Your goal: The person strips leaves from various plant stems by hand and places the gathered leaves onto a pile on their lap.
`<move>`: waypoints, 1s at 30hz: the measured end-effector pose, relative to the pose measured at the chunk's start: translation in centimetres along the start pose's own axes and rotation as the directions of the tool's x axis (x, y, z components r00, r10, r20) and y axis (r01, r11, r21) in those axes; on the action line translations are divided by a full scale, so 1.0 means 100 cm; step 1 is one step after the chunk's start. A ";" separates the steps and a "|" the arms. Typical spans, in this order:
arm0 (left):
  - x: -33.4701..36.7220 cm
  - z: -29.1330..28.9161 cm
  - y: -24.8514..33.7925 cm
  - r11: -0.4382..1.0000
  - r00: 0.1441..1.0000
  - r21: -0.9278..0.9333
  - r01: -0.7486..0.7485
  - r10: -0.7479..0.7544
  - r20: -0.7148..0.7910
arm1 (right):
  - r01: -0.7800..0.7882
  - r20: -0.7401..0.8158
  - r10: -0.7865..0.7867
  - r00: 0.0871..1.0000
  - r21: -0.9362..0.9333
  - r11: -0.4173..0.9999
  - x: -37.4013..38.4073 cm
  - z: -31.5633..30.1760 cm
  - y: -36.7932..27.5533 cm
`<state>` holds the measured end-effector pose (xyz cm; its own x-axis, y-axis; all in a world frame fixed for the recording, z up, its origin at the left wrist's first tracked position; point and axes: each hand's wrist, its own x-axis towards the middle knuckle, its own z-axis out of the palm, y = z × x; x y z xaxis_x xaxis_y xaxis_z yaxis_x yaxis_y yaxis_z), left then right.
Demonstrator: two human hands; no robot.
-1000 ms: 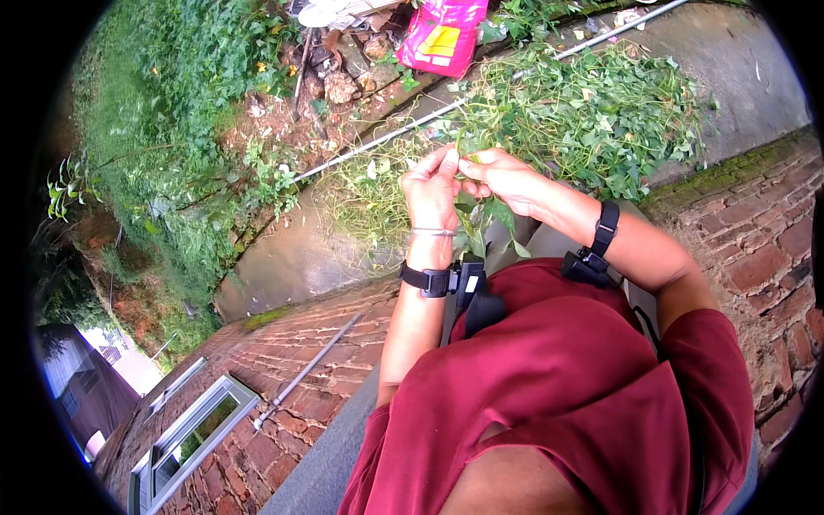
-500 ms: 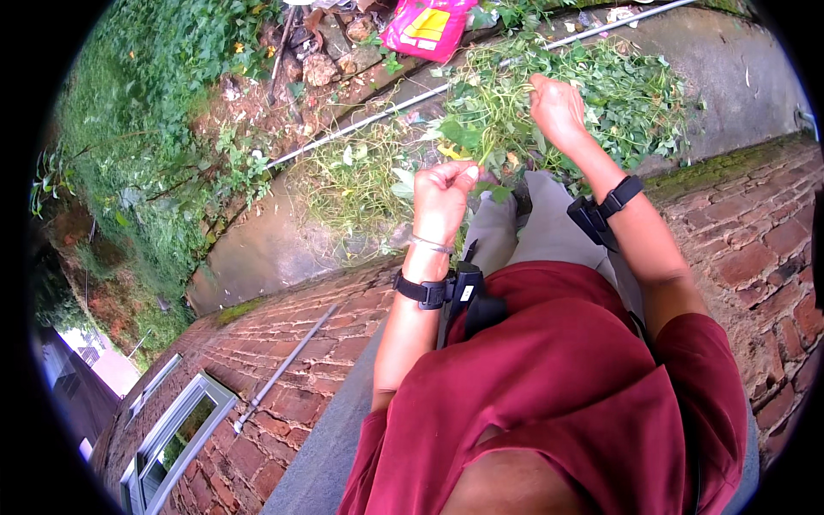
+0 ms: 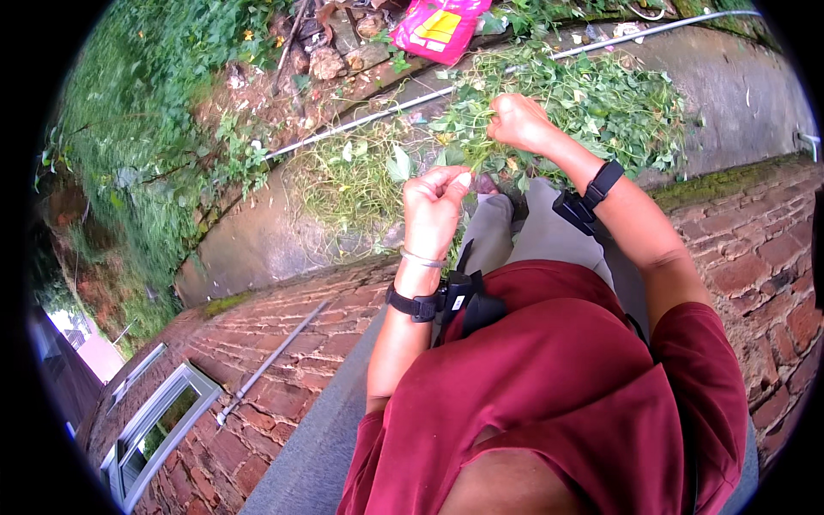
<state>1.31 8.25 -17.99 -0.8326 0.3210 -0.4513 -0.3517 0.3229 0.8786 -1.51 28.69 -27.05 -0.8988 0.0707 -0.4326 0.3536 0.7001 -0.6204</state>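
My left hand [image 3: 433, 210] is closed in a pinch, thumb against forefinger, on a thin green vine stem [image 3: 477, 161]. Farther off and to the right, my right hand [image 3: 518, 123] is curled closed around part of the same leafy growth; its fingertips are partly hidden. Beyond and beside it spreads a heap of leafy green vines [image 3: 627, 107]. To the left lies a looser pile of yellowish, mostly leafless stems [image 3: 339, 189]. One broad pale leaf [image 3: 398, 165] stands just beyond my left hand.
A thin grey pipe [image 3: 360, 122] crosses the concrete strip [image 3: 227, 253] behind the piles. Past it are a bright pink bag [image 3: 446, 34], stones [image 3: 326, 63] and dense greenery [image 3: 163, 112]. Brickwork [image 3: 283, 369] with a window [image 3: 163, 429] runs along the near left.
My right hand has moved left and slightly nearer, closer to my left hand. My left hand has shifted a little left and stays pinched.
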 end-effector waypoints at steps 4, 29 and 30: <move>-0.001 -0.012 0.021 0.966 0.981 -0.189 0.176 -0.188 -0.048 | -0.038 -0.239 0.031 0.970 -0.025 0.999 0.012 -0.014 0.015; 0.047 -0.031 0.010 0.457 0.997 -0.886 0.080 -0.025 0.078 | -0.363 0.482 -0.337 0.809 0.860 0.359 -0.076 0.009 -0.060; 0.045 -0.035 0.007 0.403 0.992 -0.907 0.122 -0.068 0.103 | -0.387 0.499 -0.298 0.814 0.847 0.364 -0.079 0.011 -0.057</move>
<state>-4.15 6.80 -18.82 -0.7583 0.3887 -0.5234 -0.6312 -0.6386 0.4402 3.89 23.41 -20.81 -0.7072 -0.5059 -0.4939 0.6958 -0.3741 -0.6131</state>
